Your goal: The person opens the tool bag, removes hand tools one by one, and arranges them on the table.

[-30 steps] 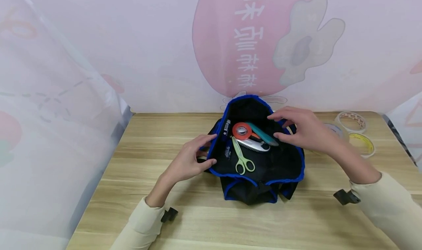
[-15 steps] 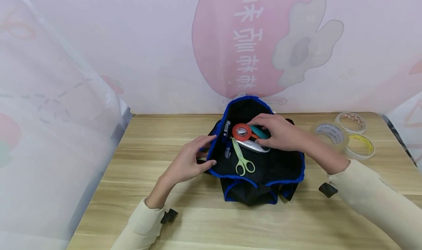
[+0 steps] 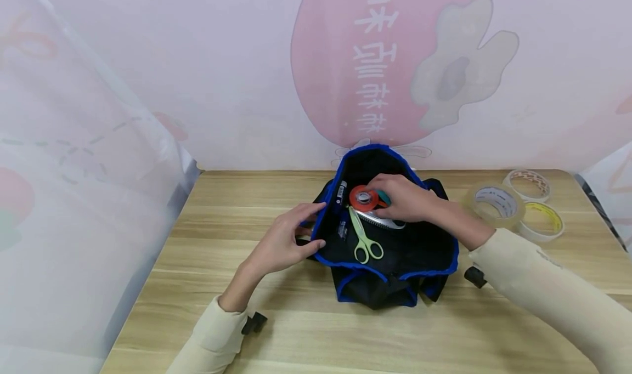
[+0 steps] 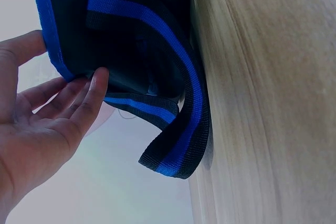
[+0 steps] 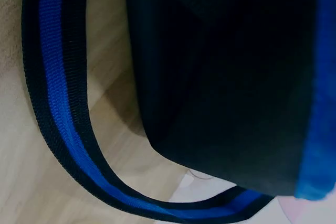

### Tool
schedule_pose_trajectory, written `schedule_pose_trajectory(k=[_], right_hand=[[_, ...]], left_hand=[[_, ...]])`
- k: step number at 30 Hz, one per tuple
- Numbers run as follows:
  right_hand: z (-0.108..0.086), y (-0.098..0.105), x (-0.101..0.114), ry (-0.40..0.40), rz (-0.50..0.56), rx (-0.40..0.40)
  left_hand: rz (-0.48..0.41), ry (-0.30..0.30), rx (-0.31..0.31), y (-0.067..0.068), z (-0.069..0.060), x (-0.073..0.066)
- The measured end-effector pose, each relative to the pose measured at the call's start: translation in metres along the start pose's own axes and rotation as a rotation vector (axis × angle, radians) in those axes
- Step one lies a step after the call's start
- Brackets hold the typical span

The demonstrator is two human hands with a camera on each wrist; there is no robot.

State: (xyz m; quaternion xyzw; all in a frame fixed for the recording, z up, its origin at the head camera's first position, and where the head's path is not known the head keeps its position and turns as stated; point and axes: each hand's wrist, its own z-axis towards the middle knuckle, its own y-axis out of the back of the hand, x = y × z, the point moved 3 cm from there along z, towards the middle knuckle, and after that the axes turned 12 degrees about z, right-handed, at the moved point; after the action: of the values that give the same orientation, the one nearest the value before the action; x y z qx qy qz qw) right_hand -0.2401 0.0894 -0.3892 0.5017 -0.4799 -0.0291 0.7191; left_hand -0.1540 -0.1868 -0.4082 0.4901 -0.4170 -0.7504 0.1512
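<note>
A black bag with blue edging [image 3: 429, 268] stands wide-mouthed on the table. The left hand [image 3: 282, 241] holds its left rim between thumb and fingers; in the left wrist view that hand [image 4: 58, 108] has its thumb on the blue edge, fingers behind the cloth. Inside the bag, the right hand [image 3: 406, 198] has its fingers at a red tape roll [image 3: 362, 198] and a teal item [image 3: 383, 197]; whether it grips either is hidden. Below lie a silver-grey cutter [image 3: 380, 220] and light green scissors [image 3: 364, 239]. The right wrist view shows only the bag's side [image 5: 226, 114] and strap [image 5: 60, 98].
Right of the bag on the wooden table [image 3: 222, 198] lie three tape rolls: a wide clear one [image 3: 515, 212], a white one [image 3: 543, 185] and one with a yellow core [image 3: 555, 228]. A dark marker [image 3: 340, 193] leans inside the bag's left wall.
The right hand has moved left from the bag's right rim, over the teal item, to beside the red roll. The left hand keeps its place on the left rim.
</note>
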Motion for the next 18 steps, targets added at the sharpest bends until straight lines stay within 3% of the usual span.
schedule_pose_trajectory(k=[18], right_hand=[[0.018, -0.022, -0.025, -0.017, 0.018, -0.026]], left_hand=[[0.001, -0.006, -0.001, 0.000, 0.001, -0.001]])
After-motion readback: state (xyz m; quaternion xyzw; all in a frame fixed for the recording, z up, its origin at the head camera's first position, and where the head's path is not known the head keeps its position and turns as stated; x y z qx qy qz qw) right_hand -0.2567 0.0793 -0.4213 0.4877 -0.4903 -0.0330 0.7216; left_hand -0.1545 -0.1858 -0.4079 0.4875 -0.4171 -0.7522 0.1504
